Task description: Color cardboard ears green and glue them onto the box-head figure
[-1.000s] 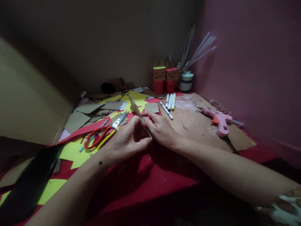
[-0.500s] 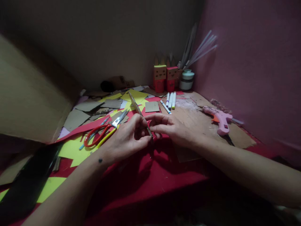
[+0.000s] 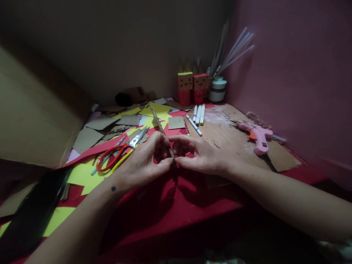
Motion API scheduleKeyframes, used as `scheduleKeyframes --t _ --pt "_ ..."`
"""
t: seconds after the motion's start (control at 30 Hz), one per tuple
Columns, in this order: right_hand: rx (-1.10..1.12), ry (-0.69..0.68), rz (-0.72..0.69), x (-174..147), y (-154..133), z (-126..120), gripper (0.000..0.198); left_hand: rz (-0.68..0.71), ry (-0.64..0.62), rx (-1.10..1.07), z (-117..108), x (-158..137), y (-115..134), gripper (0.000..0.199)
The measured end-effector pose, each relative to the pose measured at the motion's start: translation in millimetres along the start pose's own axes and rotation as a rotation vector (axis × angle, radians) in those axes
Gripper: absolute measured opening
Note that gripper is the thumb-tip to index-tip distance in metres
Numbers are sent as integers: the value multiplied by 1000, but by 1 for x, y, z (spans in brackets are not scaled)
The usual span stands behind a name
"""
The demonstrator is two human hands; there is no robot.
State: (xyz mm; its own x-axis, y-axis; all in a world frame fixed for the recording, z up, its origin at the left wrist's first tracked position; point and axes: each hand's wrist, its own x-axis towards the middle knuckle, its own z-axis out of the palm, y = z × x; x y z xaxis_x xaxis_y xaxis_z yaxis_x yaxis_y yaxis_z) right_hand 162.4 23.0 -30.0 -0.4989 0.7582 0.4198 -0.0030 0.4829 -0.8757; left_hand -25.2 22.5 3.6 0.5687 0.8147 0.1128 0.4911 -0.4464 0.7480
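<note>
A thin piece of cardboard, seen nearly edge-on, is held upright over the red cloth. My left hand pinches its near part from the left, thumb and curled fingers closed on it. From the right, my right hand presses thumb and bent fingers against the same cardboard. Both thumbs meet near its lower edge. Just left of my left hand lie red-handled scissors, blades pointing away, beside a yellow pencil-like stick. A small cardboard square rests beyond my hands.
Several markers lie past my right hand. A pink glue gun sits at the right. Two cardboard figures and a lidded jar stand at the back. Yellow paper and cardboard scraps cover the left. A large box borders the left side.
My right thumb has come in against the cardboard, and its fingers have curled closer. The cardboard has turned slightly, now looking thinner. The view has shifted a little.
</note>
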Motion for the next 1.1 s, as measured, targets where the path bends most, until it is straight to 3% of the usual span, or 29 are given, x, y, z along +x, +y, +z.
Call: scheduleKeyframes --t 0.5,1.1 --pt "-361 46 -253 -1 5 -2 40 53 8 70 -1 0 3 16" --pt "-477 52 -315 -3 6 -3 38 81 42 213 4 -1 5 18"
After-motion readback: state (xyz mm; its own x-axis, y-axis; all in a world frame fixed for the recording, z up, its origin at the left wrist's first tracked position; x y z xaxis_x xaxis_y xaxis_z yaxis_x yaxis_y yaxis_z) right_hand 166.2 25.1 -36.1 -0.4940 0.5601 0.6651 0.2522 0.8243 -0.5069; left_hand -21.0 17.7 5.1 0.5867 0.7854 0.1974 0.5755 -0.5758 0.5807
